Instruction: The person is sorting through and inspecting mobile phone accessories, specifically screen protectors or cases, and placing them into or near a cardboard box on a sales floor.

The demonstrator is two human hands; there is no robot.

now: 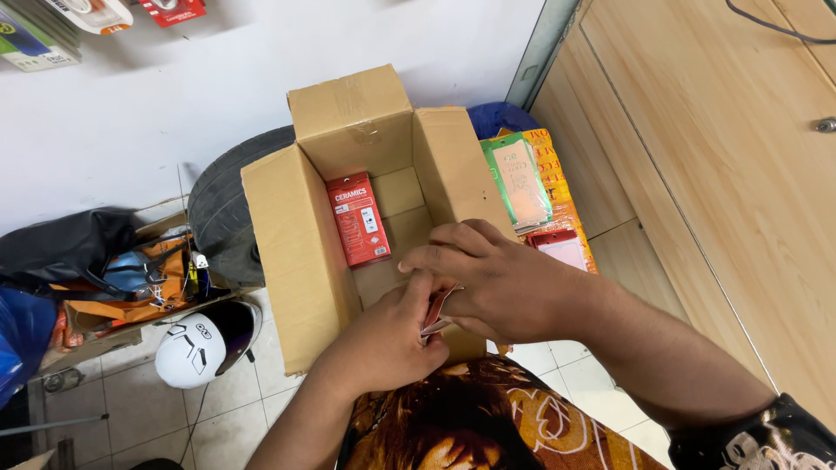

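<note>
Patterned fabric [488, 418] on the person's lap fills the bottom of the head view, and just above it both hands meet at the near edge of an open box [287, 252]. Left hand [383, 344] and right hand [492, 278] are both closed around a small red packet [435, 312] — only its thin edge shows between the fingers, so its face and size cannot be told.

Judging by what lies where, the work is at an early stage: one red pack [358, 219] stands inside the box, leaning against the far-left inner wall, and the rest of the box floor that shows is bare cardboard. The packet in the hands is not yet inside; it hovers over the near rim.

That pack in the box is a flat, upright rectangle, red with a pale panel and some print — undamaged, as far as can be seen.

To the right of the box lie more flat packs [522, 183], green and orange, piled on the floor. A white helmet [202, 344] sits at lower left, a dark tyre [228, 209] behind the box.
</note>
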